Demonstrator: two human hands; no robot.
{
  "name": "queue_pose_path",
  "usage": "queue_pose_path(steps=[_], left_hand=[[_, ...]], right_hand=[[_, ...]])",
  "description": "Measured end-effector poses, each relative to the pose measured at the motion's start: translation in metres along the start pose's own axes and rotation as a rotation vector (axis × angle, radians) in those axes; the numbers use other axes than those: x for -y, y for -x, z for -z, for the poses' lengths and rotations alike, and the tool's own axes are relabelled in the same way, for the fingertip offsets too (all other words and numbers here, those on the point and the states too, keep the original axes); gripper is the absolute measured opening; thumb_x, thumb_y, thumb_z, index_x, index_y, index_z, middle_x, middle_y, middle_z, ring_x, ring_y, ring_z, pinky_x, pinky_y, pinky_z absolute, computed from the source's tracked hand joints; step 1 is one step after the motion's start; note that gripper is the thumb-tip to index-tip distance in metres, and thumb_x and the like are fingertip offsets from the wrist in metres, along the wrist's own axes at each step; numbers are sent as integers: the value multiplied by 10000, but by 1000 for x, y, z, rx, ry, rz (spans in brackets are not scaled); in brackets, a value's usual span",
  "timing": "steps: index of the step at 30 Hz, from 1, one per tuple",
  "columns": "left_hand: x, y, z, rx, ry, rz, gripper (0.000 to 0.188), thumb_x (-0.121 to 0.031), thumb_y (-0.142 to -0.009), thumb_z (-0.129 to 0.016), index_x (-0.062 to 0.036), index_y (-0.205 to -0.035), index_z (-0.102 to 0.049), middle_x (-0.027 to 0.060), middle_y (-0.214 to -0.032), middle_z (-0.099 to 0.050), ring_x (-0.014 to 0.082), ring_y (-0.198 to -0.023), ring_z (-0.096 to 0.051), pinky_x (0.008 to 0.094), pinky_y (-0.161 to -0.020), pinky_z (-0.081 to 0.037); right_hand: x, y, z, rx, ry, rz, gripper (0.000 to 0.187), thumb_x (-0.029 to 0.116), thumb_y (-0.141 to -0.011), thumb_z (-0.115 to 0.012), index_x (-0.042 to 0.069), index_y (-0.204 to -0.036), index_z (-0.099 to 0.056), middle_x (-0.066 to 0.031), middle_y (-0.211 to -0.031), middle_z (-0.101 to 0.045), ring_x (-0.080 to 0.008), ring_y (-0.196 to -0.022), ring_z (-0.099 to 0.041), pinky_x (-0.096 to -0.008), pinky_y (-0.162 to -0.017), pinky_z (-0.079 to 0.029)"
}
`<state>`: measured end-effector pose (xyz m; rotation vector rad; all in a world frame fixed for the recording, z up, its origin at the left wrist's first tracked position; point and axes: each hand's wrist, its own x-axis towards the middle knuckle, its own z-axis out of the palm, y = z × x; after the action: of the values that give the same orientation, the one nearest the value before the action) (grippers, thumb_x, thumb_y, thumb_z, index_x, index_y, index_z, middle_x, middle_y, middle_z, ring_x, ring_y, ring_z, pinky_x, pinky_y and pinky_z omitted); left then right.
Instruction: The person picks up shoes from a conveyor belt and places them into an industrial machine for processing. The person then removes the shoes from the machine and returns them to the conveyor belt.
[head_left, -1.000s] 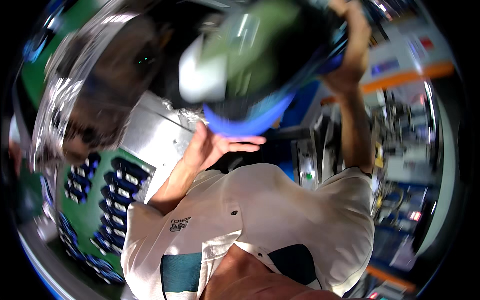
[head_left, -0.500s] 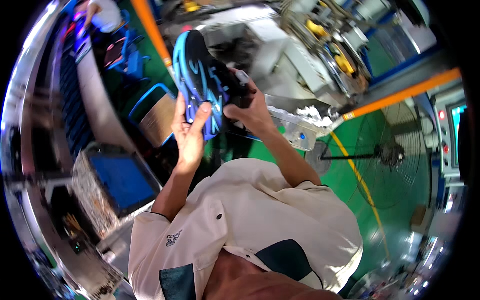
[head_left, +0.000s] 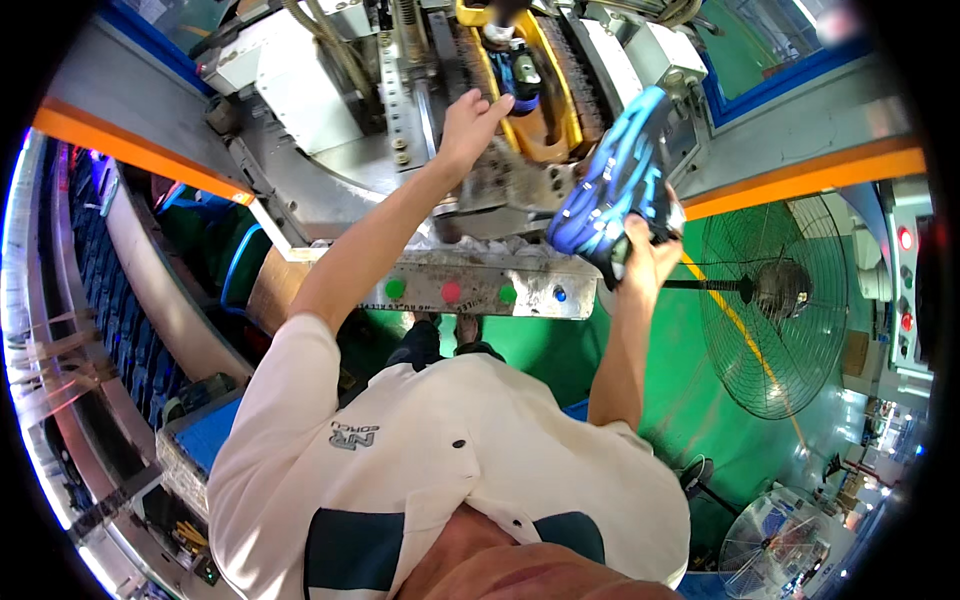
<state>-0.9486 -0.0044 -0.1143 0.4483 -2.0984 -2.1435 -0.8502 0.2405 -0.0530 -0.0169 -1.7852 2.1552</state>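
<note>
At the far left, an orange bar point(head_left: 140, 155) slants across a grey machine frame, and below it a blue-framed chair point(head_left: 272, 290) with a brown seat stands on the green floor. Next comes the left hand point(head_left: 470, 136), empty and loosely spread, reaching over the machine; whether its fingertips touch anything is hard to tell. Below it runs a metal strip with green, red and blue buttons point(head_left: 451, 291). Just beyond the hand, a yellow mould point(head_left: 548, 151) holds a dark and blue shoe point(head_left: 523, 75), partly hidden at its top. To the right, the blue-and-black shoe point(head_left: 612, 178) is raised at a tilt, gripped near its lower end by the right hand point(head_left: 648, 260). Farther right stands a large fan point(head_left: 778, 290).
</note>
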Motion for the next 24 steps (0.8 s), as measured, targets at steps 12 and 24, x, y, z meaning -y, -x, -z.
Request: queue_pose_path(steps=[12, 24], left_hand=[[44, -145, 27, -212, -550, 216, 566, -190, -664, -684, 65, -1119, -463, 270, -1063, -558, 379, -1021, -555, 412, -862, -472], [-38, 189, 228, -110, 481, 338, 656, -171, -695, -680, 35, -1268, -436, 106, -1137, -519, 180, -1046, -505, 271, -918, -363]], right_hand=[[7, -46, -28, -133, 369, 6, 503, 81, -693, -721, -36, -1150, -548, -95, -1041, -600, -162, -903, -570, -293, -847, -443], [-137, -193, -292, 522, 1307, -201, 619, 369, -617, -739, -76, -1024, -599, -209, -1063, -615, -302, -988, -606, -353, -851, -481]])
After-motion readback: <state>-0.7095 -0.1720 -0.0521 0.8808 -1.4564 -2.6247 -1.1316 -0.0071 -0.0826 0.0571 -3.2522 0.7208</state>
